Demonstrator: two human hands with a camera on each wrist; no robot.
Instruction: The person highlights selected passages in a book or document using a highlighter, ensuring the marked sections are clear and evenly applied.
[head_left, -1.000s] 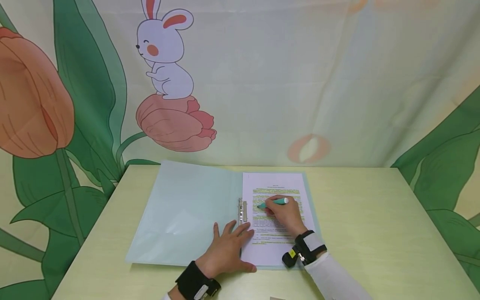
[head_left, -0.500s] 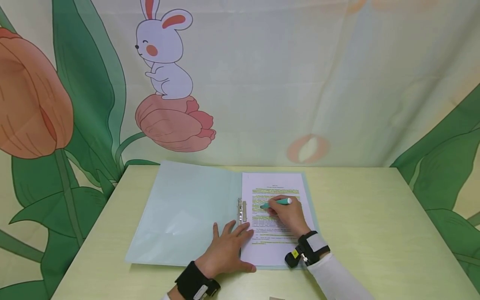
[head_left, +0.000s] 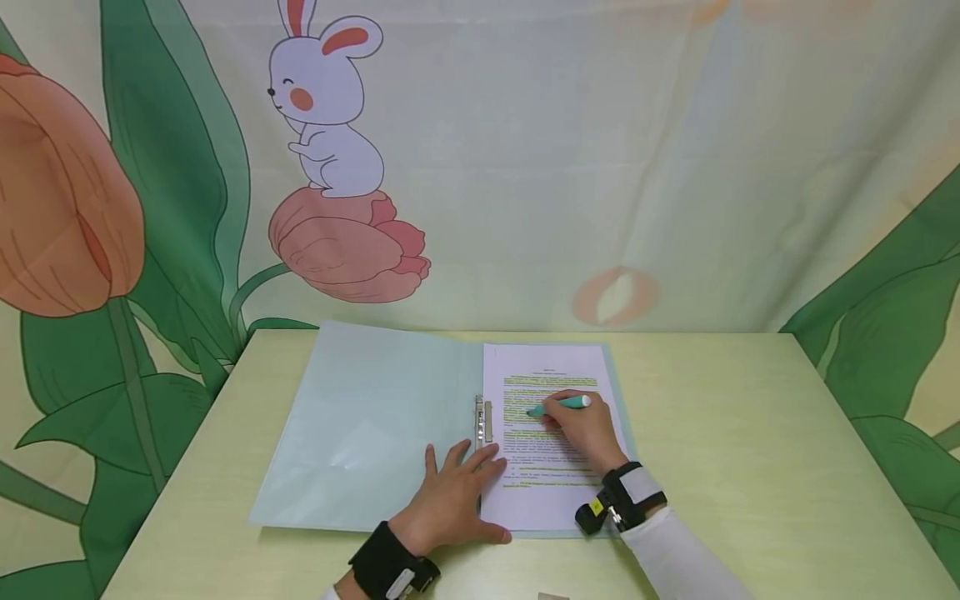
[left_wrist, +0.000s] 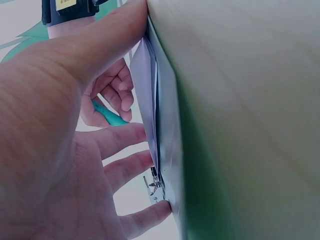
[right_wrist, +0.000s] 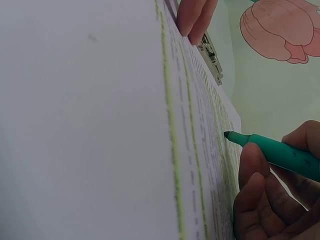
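Note:
A green highlighter (right_wrist: 285,155) is pinched between the thumb and fingers of my right hand (head_left: 588,429), its dark tip at the printed lines of a white sheet (head_left: 540,508). Many of those lines carry yellow-green marking. The sheet lies on the right side of an opened light-blue folder (head_left: 375,433), next to its metal clip (head_left: 481,421). My left hand (head_left: 446,508) is spread with straight fingers over the folder's spine. Its fingertips rest on the sheet's left edge and the folder, and its thumb lies at the bottom edge, as the left wrist view also shows.
The folder lies on a pale wooden table (head_left: 720,433). A small brownish piece (head_left: 553,596) shows at the table's near edge. Behind the table hangs a curtain (head_left: 525,167) printed with a rabbit and tulips. Both wrists wear black camera straps.
My right hand has moved slightly to the right along the text with the highlighter. The left hand has stayed in place on the folder.

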